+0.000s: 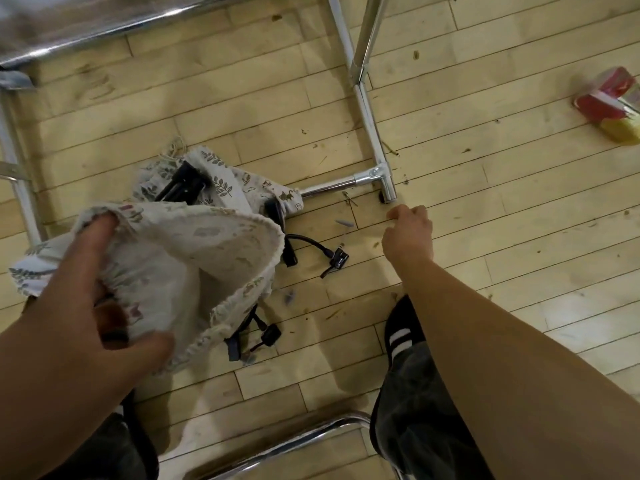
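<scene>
- Nearest you: curved chrome tube rail (287, 439) at the bottom edge, and your black shoe with white stripes (401, 327) flat on the pale wood plank floor (502, 209).
- Your left hand (76, 306) grasps the cream leaf-print cloth bag (207, 258): thumb over the rim, fingers curled under the fabric.
- That bag is lifted off the floor, left of centre, and hangs slack over the black cables with connectors (313, 249).
- Your right hand (408, 233) reaches down to the floor with fingers clenched under. Nothing shows in them.
- The right hand is just short of the chrome table frame (372, 129), near its foot.
- Beyond the bag, a second printed cloth pouch (242, 183) lies on the floor with a black folding stand (183, 185) sticking out.
- Far right: red and yellow plastic packet (609, 105), well apart.
</scene>
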`<state>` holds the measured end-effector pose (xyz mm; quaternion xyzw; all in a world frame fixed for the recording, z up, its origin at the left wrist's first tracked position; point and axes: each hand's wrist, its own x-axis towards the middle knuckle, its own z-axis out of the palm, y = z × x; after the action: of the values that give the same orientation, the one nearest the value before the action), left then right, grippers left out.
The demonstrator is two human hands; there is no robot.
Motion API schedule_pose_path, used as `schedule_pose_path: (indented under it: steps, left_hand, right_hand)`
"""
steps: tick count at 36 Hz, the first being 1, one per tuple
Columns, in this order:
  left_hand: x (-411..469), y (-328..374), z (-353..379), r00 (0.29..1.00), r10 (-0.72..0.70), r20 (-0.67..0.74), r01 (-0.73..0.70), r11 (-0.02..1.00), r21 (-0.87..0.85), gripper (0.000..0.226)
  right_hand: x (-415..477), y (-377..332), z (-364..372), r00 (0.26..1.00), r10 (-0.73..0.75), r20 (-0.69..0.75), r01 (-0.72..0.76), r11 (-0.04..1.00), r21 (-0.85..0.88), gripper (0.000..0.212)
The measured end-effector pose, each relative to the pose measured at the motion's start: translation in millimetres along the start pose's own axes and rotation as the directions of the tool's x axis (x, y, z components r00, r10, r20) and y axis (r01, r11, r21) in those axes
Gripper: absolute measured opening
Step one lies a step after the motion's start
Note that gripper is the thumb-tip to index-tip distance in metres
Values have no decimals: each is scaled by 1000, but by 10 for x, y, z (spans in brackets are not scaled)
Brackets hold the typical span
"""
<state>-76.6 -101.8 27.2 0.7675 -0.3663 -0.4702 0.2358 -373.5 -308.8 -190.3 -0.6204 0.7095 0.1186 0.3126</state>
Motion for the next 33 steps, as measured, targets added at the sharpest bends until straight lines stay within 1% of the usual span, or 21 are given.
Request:
schedule_pose_path:
  steps: [1, 2, 4, 5, 6, 7, 8, 12, 16, 18, 20, 22, 25, 28, 33]
  left_hand:
    - [-47, -36, 17, 999, -4, -45, 3, 1000, -21, 100]
    - [-74, -17, 15, 999, -47, -26, 46, 998, -53, 109]
    - [-19, 28, 33, 999, -50, 6, 50, 999, -8, 120]
    - [-12, 40, 42, 998, -66, -19, 67, 998, 2, 125]
    - [-45, -37, 34, 998, -39, -57, 41, 998, 37, 130]
    - [-59, -54, 25, 994, -60, -88, 63, 997, 34, 132]
    - [-59, -73, 47, 992, -64, -109, 68, 997, 36, 132]
    - [-62, -149, -1, 992, -91, -84, 97, 993, 68, 127]
    - [-65, -191, -53, 992, -102, -74, 107, 991, 79, 123]
    - [-79, -215, -67, 992, -89, -86, 99, 988, 118, 121]
    - [-97, -201, -77, 992, -88, -96, 100, 987, 125, 125]
    - [-143, -137, -90, 992, -104, -73, 113, 984, 136, 129]
    - [-224, -12, -135, 989, -138, -56, 146, 974, 174, 132]
    - [-288, 65, -182, 985, -168, -33, 171, 964, 206, 133]
    - [-413, 236, -229, 983, -182, 6, 172, 940, 294, 130]
  right_hand:
    - [13, 4, 5, 1000, -3, -2, 3, 1000, -4, 39]
    - [28, 2, 8, 1000, -2, -2, 2, 1000, -4, 37]
    - [41, 0, 16, 1000, 8, 6, -8, 1000, -6, 33]
    - [42, -2, 31, 1000, 9, 10, -9, 1000, -10, 31]
    - [35, -1, 43, 1000, 9, 9, -9, 1000, -14, 28]
    - [24, 3, 56, 1000, 9, 5, -9, 1000, -20, 25]
    - [10, 4, 63, 1000, 10, 0, -10, 1000, -29, 21]
    - [-24, 13, 75, 998, 50, 32, -49, 998, -35, 15]
    - [-93, -9, 60, 992, 104, 75, -111, 989, 95, 13]
    - [-184, -61, 32, 994, 84, 71, -94, 983, 155, 17]
    - [-291, -145, 10, 995, 66, 80, -80, 979, 186, 17]
    - [-450, -235, -29, 993, 75, 91, -95, 967, 238, 21]
    - [-624, -448, -53, 996, 43, 81, -68, 943, 327, 23]
    - [-835, -662, -118, 995, 6, 101, -46, 913, 406, 24]
    - [-1310, -909, -282, 996, -37, 84, -7, 880, 476, 24]
